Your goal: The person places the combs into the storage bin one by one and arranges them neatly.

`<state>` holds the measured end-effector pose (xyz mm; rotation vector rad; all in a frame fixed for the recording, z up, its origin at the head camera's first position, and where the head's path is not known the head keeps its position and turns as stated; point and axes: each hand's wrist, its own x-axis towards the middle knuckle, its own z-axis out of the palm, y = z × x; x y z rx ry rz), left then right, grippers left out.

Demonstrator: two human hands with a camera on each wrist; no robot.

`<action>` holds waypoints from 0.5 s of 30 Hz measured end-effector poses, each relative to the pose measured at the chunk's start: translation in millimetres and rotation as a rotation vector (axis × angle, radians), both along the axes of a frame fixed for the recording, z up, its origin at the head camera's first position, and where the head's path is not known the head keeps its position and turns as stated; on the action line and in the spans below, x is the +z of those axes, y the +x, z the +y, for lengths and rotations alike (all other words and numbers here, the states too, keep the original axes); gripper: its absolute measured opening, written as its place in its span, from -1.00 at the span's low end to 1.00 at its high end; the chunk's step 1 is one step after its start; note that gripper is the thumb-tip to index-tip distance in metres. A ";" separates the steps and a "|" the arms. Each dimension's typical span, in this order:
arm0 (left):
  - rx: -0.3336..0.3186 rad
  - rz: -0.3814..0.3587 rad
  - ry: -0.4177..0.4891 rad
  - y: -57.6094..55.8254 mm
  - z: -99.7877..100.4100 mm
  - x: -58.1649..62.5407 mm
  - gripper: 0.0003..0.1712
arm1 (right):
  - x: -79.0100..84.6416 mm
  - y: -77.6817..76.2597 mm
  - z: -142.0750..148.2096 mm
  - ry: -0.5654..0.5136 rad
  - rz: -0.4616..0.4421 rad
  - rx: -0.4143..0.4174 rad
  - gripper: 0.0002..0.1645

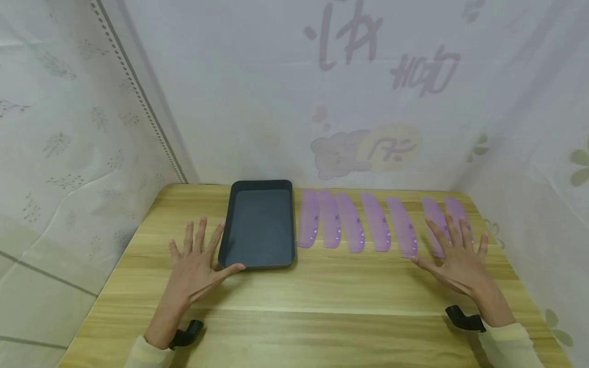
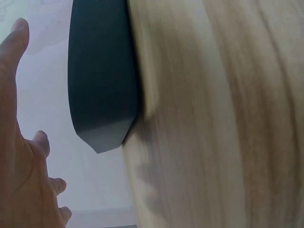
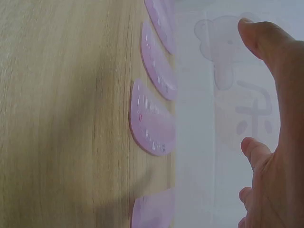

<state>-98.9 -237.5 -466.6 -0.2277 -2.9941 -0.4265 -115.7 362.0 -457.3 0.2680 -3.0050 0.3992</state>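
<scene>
My left hand (image 1: 195,268) is spread with straight fingers over the table, beside the near left corner of a dark grey tray (image 1: 259,267). In the left wrist view that hand (image 2: 23,175) stands apart from the tray's outer wall (image 2: 102,80). To the tray's right, several purple combs (image 1: 376,222) lie side by side in a row. My right hand (image 1: 460,266) is also spread, holding nothing, above the right end of the row and partly covering two combs. In the right wrist view, some combs (image 3: 152,118) lie flat on the wood, apart from the hand (image 3: 280,142).
The wooden table (image 1: 322,327) ends at the back against a pale printed curtain (image 1: 239,92). Similar cloth hangs at the left and right sides. Black straps or mounts (image 1: 187,335) sit at both wrists.
</scene>
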 end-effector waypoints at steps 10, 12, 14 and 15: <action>-0.027 -0.021 0.075 -0.9 0.6 -1.6 0.31 | 4.7 -1.5 -0.5 -0.030 -0.004 0.012 0.24; -0.039 -0.030 0.098 -1.9 1.2 -1.7 0.33 | 6.1 -2.8 0.4 -0.046 -0.007 0.014 0.23; -0.047 -0.037 0.116 -2.8 1.8 -2.1 0.36 | 7.4 -4.4 1.5 -0.058 -0.013 0.011 0.23; -0.049 -0.041 0.124 -3.2 1.9 -2.2 0.37 | 7.9 -5.4 2.0 -0.065 -0.017 0.009 0.23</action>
